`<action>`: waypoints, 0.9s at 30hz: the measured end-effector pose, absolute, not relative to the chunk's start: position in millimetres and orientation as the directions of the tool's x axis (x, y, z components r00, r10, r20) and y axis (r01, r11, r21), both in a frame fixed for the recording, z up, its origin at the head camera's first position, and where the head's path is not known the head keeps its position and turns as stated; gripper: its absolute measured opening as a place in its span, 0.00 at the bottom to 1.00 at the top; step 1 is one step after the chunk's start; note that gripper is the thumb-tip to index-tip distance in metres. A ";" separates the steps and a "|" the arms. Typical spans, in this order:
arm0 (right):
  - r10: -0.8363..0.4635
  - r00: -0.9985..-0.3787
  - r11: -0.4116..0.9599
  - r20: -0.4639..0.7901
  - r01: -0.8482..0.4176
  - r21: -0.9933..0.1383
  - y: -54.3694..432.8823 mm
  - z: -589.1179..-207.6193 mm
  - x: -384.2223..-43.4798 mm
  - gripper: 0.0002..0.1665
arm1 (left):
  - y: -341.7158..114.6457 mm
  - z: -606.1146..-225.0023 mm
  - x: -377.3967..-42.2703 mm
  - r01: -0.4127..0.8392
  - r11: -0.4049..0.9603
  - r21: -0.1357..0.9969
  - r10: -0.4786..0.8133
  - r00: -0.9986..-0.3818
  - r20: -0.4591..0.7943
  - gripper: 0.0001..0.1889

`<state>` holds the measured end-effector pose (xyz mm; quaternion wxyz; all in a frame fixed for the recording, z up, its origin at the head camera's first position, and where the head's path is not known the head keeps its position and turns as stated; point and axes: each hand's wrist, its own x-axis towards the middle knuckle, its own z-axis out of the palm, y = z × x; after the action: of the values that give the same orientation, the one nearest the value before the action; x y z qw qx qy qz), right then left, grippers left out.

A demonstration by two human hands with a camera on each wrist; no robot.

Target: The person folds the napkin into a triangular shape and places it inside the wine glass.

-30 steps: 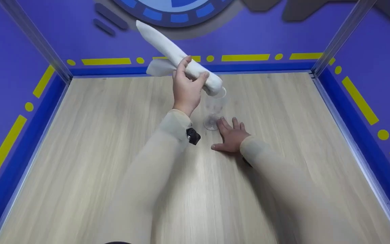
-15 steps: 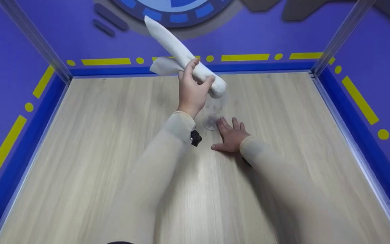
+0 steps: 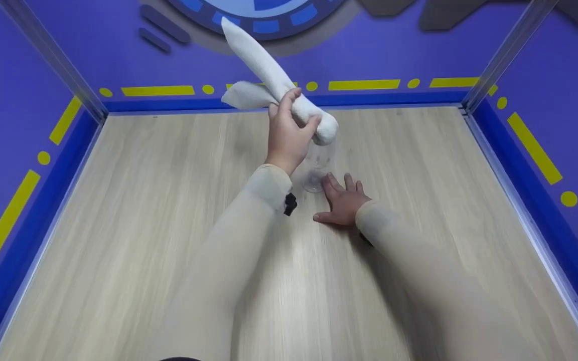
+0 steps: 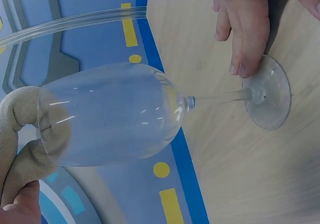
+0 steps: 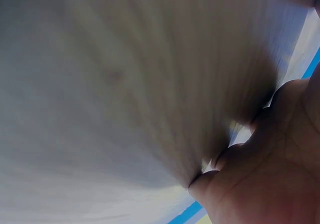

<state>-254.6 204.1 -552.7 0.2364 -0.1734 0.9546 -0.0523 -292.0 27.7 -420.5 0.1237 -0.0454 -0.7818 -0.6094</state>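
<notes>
A clear stemmed glass (image 4: 115, 116) stands upright on the table, its round foot (image 3: 313, 181) flat on the wood. My left hand (image 3: 287, 135) grips a rolled white cloth (image 3: 264, 65) between fingers and thumb above the glass. The cloth's folded lower end dips into the glass's mouth, as the left wrist view shows, while two loose tips spread up and to the left. My right hand (image 3: 346, 203) lies on the table with fingers spread, and its fingertips rest on the glass's foot. In the right wrist view the right palm (image 5: 280, 169) fills the lower right corner.
A light wood tabletop (image 3: 168, 225) lies under both hands. Purple-blue panels (image 3: 369, 55) with yellow dashes wall it in at the back and both sides, joined by metal corner posts (image 3: 510, 50).
My left hand has moved slightly to the right with the rolled cloth, bringing its folded end over the glass's mouth, and the cloth has become steeper. The right hand and glass have stayed put.
</notes>
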 end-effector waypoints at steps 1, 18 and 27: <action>-0.355 -0.828 0.934 -0.433 -0.305 -0.184 203.8 -551.8 -254.2 0.67 | 27.9 -420.7 -292.5 0.221 0.259 0.940 -0.077 -0.966 0.248 0.34; -0.339 -0.825 0.941 -0.453 -0.294 -0.170 202.6 -551.6 -255.7 0.68 | 26.0 -424.1 -292.3 0.209 0.318 0.925 -0.044 -0.971 0.234 0.30; -0.349 -0.813 0.937 -0.466 -0.299 -0.181 203.8 -551.9 -255.9 0.67 | 28.6 -418.6 -291.2 0.200 0.469 0.860 -0.019 -0.972 0.236 0.28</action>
<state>-255.9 203.8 -551.9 0.2538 -0.1704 0.9508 -0.0499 -291.2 28.6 -418.6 0.1065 -0.0532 -0.8504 -0.5124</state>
